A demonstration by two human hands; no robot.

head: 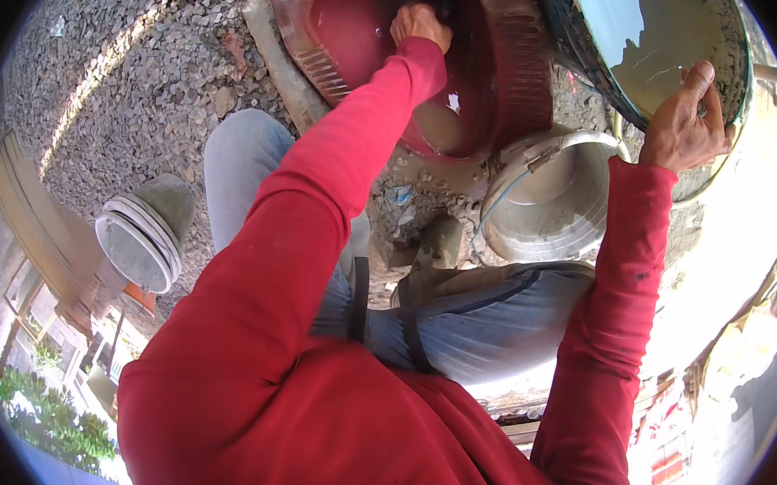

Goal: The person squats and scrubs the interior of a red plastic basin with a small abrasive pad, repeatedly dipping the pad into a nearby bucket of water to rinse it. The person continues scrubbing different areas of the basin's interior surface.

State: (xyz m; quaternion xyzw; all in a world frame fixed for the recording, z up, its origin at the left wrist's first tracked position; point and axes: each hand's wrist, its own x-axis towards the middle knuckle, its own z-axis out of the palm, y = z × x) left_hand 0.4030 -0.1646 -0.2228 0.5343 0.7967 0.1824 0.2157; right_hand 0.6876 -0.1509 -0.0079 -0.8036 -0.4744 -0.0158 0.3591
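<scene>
My left hand point(420, 25) is curled and reaches down into a dark red ceramic squat toilet pan point(523, 69) with ribbed footrests. Its fingertips face away from me, and a dark patch beside them hides whether it holds anything. Cloudy water point(440, 126) lies in the near end of the pan. My right hand point(688, 125) is at the near rim of a large dark tub point(618, 100) of murky water, thumb raised and fingers partly bent. Whether it grips the rim is not clear. Below that tub, a pale plastic bucket point(544, 236) with a wire handle lies tilted, cloudy liquid inside.
Grey gravel point(131, 55) covers the ground at the left, with a concrete edge point(273, 52) beside the pan. A grimy bucket point(138, 252) stands on the left. A pale hose point(699, 197) curves beside the tub. Scraps of plastic point(400, 194) lie in the dirt between my legs.
</scene>
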